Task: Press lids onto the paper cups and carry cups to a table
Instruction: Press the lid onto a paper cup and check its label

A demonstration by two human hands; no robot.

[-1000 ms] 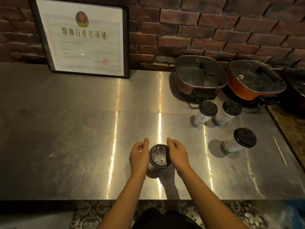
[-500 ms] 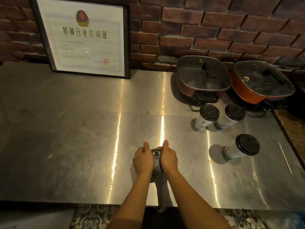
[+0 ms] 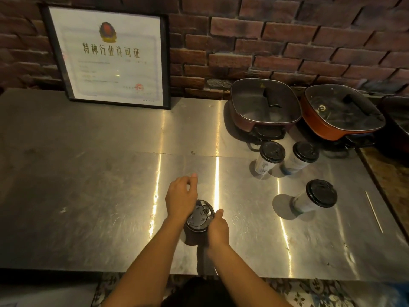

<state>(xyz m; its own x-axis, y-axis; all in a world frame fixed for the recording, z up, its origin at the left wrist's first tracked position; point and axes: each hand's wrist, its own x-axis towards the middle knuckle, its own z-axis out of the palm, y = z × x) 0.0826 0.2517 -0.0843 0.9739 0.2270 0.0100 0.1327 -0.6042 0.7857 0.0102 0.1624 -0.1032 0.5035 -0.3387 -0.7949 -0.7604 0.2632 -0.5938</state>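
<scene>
Since half a second ago, parted: left hand (image 3: 181, 197) lifted off the black lid (image 3: 200, 216) and shifted up and to the left, fingers loosely curled, holding nothing; right hand (image 3: 218, 228) slid to the near right side of the lid, against its rim, grip not clear enough to tell. Lidded paper cup (image 3: 193, 232) standing upright on the steel desk (image 3: 88, 196) near the front edge, between the two hands. Three more lidded cups (image 3: 271, 157) well off to the right, two side by side just in front of the lidded pans (image 3: 264, 107), the third nearer and apart. Framed certificate (image 3: 108, 56) leaning against the brick wall (image 3: 287, 41) at the back left
</scene>
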